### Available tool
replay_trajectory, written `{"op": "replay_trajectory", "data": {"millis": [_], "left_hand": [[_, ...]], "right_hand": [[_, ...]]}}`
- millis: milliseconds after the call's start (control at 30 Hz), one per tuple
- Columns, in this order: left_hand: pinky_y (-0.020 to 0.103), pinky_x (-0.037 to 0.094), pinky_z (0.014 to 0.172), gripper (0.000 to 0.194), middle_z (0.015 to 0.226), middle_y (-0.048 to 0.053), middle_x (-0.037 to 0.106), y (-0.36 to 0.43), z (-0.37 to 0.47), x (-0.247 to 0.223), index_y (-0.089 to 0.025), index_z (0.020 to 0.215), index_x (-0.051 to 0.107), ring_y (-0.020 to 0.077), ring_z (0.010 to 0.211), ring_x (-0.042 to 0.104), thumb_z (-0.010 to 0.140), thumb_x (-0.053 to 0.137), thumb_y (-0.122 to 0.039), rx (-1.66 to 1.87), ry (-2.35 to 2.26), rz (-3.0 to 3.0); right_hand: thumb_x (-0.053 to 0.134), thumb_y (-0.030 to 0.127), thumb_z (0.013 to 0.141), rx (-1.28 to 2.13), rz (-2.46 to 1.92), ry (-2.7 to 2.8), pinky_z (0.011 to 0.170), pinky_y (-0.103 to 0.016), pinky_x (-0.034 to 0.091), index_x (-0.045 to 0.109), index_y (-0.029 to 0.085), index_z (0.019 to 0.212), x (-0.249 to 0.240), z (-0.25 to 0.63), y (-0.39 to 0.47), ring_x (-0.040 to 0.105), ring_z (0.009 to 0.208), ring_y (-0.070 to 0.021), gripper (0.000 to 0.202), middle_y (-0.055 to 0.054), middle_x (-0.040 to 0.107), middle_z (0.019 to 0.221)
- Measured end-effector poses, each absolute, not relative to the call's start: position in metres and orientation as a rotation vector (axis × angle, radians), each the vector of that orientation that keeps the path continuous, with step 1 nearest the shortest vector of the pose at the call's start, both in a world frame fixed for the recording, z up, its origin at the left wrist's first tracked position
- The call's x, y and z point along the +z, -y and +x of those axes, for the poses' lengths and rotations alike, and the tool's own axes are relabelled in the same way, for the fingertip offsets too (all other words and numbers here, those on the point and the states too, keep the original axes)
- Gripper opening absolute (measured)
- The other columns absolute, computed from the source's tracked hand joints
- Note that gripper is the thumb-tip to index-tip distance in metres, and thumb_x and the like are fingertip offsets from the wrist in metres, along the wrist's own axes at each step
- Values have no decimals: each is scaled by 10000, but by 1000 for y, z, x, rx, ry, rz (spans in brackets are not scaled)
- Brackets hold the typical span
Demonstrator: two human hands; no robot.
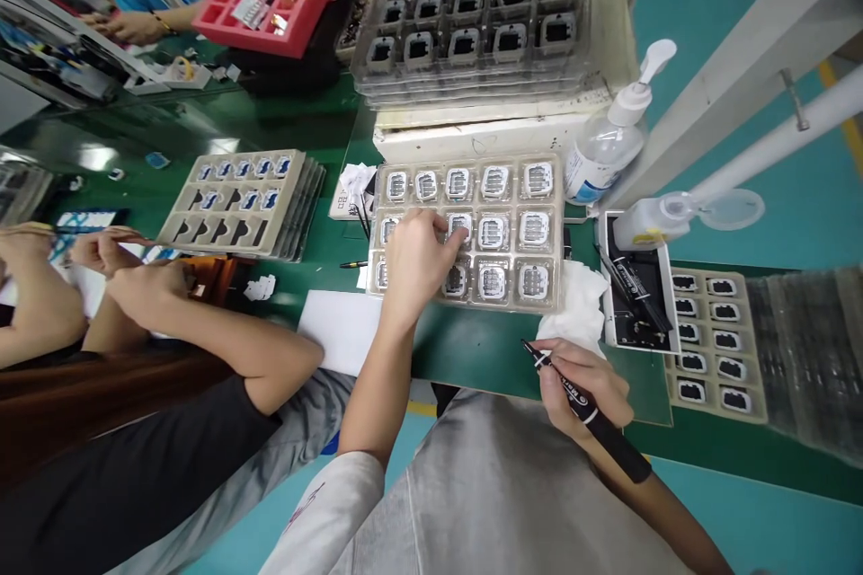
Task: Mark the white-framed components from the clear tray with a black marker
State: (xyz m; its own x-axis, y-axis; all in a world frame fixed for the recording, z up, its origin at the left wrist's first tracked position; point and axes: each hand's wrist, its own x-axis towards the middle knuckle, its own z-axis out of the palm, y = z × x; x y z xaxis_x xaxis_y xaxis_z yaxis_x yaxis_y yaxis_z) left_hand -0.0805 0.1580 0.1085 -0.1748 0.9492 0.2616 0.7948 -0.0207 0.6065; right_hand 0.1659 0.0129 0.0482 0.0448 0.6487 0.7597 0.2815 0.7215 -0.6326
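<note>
1. Left hand point(418, 260) pinches a small part point(461, 226) in the clear tray point(539, 292), centre pocket.
2. Right hand point(581, 382) grips black marker point(585, 409), 5 o'clock of tray.
3. Risk: snagged part lifts the light tray and spills its neighbours.

tray point(563, 238): clear glossy plastic | table point(283, 121): glossy green | cloth point(573, 305): white, soft

Single head-worn view, looking forward and steeply down at close range over the green bench point(283, 121). Left hand point(418, 260) near frame centre, on the clear parts tray point(549, 229); right hand point(583, 386) lower, nearer the lens. Strong wide-angle bending at the edges.
</note>
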Motion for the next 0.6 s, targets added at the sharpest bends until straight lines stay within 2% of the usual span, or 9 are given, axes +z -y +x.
{"op": "replay_trajectory", "data": {"millis": [133,233,300,367,433,500,600], "left_hand": [[371,508,806,264,843,31,714,-150,-81,110,-250,806,660,227,774,632,904,905,-234,1102,-1949,1806],[362,590,857,262,917,29,773,-131,-76,114,-255,857,636,218,849,736,965,870,-305,1287,-1776,1667],[339,646,816,340,895,12,789,-111,-70,118,-265,895,597,220,877,803,977,895,-407,1433,-1602,1421],[311,661,697,431,904,2,829,-86,-64,121,-278,956,561,221,815,838,950,945,-474,1488,-1427,1122],[303,663,636,441,1067,36,903,-59,-59,124,-290,1088,602,228,789,865,933,972,-473,1413,-1291,888],[325,695,659,437,1142,83,923,-36,-54,122,-279,1212,695,252,811,887,926,967,-465,1276,-1191,748],[368,736,734,332,1131,135,928,-12,-47,112,-214,1183,834,276,834,896,908,912,-383,1130,-1121,605]], "right_hand": [[798,28,974,340,-801,1540,693,-440,830,748,217,1157,47,166,-13,852,768,-274,268,-7,785,871],[803,39,972,334,-811,1535,691,-458,831,753,224,1152,48,166,-12,823,705,-255,262,-7,789,869],[805,32,961,325,-811,1530,681,-448,826,757,208,1143,48,166,-12,827,707,-261,258,-19,791,874],[811,24,951,314,-814,1523,682,-434,821,762,196,1139,49,166,-12,838,730,-268,260,-28,793,885],[816,24,953,309,-823,1516,688,-431,820,766,200,1142,48,166,-13,841,738,-268,263,-28,796,892],[811,40,970,316,-821,1511,688,-434,820,767,213,1147,48,165,-13,812,684,-246,251,-17,793,885],[812,59,983,330,-805,1505,689,-432,820,767,213,1170,47,164,-14,761,623,-218,246,-13,780,885]]}}
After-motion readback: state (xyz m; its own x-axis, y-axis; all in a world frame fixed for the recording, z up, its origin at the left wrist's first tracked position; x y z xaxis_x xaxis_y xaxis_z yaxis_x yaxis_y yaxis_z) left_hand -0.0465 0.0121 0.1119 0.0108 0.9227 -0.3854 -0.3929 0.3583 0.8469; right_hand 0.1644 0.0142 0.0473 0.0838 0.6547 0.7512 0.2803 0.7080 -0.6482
